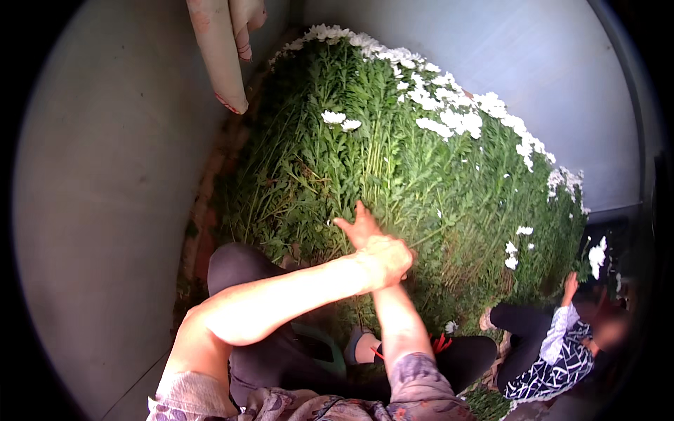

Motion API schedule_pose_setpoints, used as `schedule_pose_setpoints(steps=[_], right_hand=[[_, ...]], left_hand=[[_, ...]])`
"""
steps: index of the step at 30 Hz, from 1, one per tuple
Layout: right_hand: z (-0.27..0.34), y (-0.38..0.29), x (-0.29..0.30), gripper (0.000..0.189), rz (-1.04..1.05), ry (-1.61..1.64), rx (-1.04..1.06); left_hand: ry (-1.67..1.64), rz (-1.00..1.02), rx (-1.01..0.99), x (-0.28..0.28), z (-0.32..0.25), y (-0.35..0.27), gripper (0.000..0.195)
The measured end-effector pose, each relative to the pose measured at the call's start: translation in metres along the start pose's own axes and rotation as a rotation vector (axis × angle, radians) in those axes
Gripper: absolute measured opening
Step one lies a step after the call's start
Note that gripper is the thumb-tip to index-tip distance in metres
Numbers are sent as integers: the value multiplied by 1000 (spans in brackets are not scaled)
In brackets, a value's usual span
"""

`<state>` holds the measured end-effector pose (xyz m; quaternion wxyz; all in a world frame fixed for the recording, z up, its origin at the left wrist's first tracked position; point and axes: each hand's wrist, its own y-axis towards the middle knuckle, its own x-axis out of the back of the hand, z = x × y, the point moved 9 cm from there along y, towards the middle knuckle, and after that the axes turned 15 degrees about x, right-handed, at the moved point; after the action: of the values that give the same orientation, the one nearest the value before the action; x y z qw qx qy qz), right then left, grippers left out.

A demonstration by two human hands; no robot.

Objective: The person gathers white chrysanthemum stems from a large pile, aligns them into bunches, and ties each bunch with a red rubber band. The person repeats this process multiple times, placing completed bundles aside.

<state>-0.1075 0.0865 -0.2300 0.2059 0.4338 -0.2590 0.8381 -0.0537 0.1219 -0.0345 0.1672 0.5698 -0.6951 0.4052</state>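
Note:
Before me is a large heap of cut white chrysanthemums [461,122] with long green leafy stems [374,152], their blooms mostly along the far edge. My left arm crosses over my right forearm. My left hand [390,260] is curled into a fist, and a thin green stem [433,234] sticks out of it to the right; the fingers' inner side is hidden. Just beyond it, my right hand [360,227] reaches over the leaves with thumb and fingers spread, nothing visible in it. Two blooms [341,121] lie amid the foliage farther ahead.
Grey walls [105,158] enclose the heap on the left and behind [526,63]. A pale rolled thing [221,58] hangs at upper left. At right a seated person [553,352] has a hand beside the stems. Red strips [440,343] lie by my leg.

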Motion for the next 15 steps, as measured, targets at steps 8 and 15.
schedule_pose_setpoints(steps=[8, 15], right_hand=[[-77, 4, -50, 37, -182, 1208, -85], [8, -45, 15, 30, -6, 1627, 44]], left_hand=[[41, -117, 344, 43, 72, 16, 23], [-777, -451, 578, 102, 141, -8, 67]])
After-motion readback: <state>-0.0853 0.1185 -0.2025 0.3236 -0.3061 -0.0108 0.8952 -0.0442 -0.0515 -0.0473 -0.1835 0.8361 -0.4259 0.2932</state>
